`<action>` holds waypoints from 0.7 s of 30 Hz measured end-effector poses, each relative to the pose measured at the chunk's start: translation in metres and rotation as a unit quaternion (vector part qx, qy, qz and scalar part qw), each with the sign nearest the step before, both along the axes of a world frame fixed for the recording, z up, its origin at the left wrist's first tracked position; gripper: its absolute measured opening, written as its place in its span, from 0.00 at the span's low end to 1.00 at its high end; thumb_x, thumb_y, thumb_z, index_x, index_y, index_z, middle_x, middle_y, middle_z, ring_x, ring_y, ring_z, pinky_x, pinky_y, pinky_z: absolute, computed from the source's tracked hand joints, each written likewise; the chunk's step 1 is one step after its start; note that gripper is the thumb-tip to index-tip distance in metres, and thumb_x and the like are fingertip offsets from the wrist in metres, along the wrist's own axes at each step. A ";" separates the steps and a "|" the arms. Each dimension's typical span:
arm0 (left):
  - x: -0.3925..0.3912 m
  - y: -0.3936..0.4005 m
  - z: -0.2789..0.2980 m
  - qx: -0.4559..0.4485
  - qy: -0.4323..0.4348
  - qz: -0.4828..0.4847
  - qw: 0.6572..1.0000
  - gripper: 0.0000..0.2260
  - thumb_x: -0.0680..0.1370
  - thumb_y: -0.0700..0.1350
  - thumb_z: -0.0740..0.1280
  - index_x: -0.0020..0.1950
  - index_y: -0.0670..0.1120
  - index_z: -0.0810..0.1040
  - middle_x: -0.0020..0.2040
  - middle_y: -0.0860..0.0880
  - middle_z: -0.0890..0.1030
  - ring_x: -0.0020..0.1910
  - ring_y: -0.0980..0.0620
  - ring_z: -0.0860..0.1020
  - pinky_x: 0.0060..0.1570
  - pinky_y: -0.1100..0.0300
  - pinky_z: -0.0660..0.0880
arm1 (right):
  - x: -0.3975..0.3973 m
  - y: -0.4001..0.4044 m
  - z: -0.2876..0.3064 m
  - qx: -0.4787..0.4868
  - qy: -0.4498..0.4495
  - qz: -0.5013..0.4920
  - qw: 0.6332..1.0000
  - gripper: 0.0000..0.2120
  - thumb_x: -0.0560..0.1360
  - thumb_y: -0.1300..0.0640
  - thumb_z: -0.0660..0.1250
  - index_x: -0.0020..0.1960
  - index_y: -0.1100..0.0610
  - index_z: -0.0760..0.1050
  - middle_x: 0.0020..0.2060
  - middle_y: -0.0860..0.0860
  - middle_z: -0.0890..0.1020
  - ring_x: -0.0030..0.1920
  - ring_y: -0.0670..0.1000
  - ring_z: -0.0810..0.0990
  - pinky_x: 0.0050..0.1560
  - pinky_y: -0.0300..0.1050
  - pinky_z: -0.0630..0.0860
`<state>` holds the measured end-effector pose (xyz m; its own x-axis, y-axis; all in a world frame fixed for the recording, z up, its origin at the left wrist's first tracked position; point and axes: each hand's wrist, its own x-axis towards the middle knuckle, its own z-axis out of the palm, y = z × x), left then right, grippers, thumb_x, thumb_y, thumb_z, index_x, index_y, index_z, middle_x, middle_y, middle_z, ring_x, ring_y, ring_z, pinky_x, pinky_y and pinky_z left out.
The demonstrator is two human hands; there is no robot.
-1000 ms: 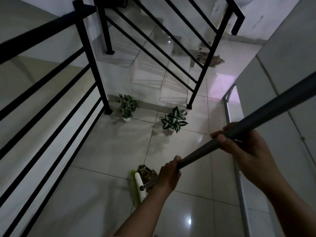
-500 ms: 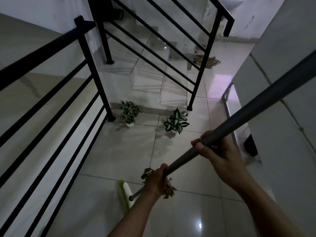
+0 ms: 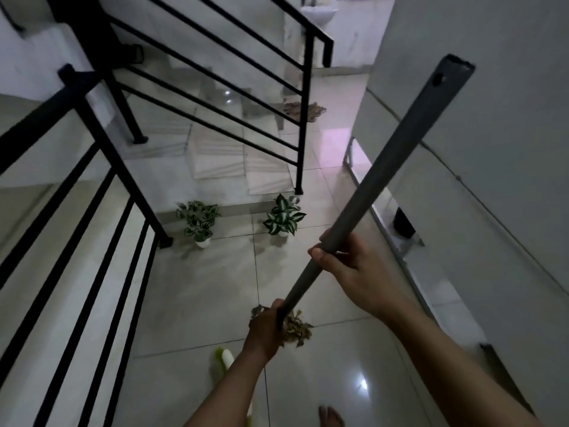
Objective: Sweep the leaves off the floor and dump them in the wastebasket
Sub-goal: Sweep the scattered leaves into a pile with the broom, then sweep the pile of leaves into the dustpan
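Broom handle (image 3: 374, 186) grey, long axis running diagonally from upper right of the frame, where its capped end with a small hole sits, down to lower centre. Right hand (image 3: 354, 272) wrapped around the shaft at mid-frame, fingers curled over the top, thumb underneath. Left hand (image 3: 266, 329) gripped lower on the same shaft, fist closed round it. Broom head (image 3: 226, 360), white with a green edge, low in the frame just left of the left forearm, mostly hidden by the arm. Pile of dry brown leaves (image 3: 297, 329) on the tiled floor (image 3: 197, 297), just right of and partly behind the left hand, close to the broom head. Two small potted plants (image 3: 198, 218) (image 3: 284, 215) standing at mid-frame against the step. Black railing (image 3: 92, 167) filling the left side and slanting across the top. Second heap of brown debris (image 3: 308, 110) far off near the upper centre. Bare toes (image 3: 331, 416) at the bottom edge. Dark bin-like shape (image 3: 404, 221) at the right, against the wall; too dim to identify.
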<state>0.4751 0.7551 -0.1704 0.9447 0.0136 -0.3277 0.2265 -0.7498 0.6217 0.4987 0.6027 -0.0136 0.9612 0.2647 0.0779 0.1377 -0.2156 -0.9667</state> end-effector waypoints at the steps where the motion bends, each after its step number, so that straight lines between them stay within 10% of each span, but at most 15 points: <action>1: -0.005 -0.002 0.004 -0.001 0.000 -0.014 1.000 0.15 0.78 0.37 0.55 0.63 0.48 0.68 0.41 0.48 0.74 0.38 0.50 0.73 0.31 0.64 0.66 | -0.008 -0.002 0.002 0.000 -0.007 -0.010 1.000 0.08 0.73 0.57 0.64 0.46 0.45 0.68 0.45 0.47 0.78 0.45 0.37 0.80 0.44 0.32 0.76; 8: -0.027 -0.020 0.026 -0.044 -0.015 -0.100 0.994 0.14 0.76 0.34 0.59 0.59 0.45 0.69 0.32 0.56 0.72 0.29 0.63 0.71 0.26 0.73 0.67 | -0.053 -0.020 0.016 0.003 -0.068 -0.091 0.994 0.09 0.73 0.56 0.65 0.48 0.44 0.68 0.45 0.43 0.76 0.48 0.44 0.79 0.50 0.40 0.78; 17: -0.051 -0.077 0.041 -0.069 -0.018 -0.192 0.979 0.19 0.69 0.44 0.61 0.60 0.49 0.68 0.46 0.40 0.80 0.42 0.40 0.80 0.42 0.47 0.79 | -0.098 -0.063 0.042 0.018 -0.089 -0.216 0.972 0.08 0.73 0.57 0.64 0.51 0.49 0.71 0.44 0.42 0.76 0.48 0.47 0.79 0.50 0.40 0.78; 21: -0.068 -0.116 0.042 -0.053 -0.022 -0.269 0.962 0.18 0.74 0.41 0.62 0.63 0.48 0.66 0.48 0.44 0.80 0.46 0.46 0.79 0.46 0.54 0.78 | -0.128 -0.094 0.049 0.004 -0.097 -0.293 0.951 0.12 0.73 0.55 0.64 0.56 0.56 0.72 0.46 0.47 0.78 0.50 0.50 0.80 0.51 0.42 0.79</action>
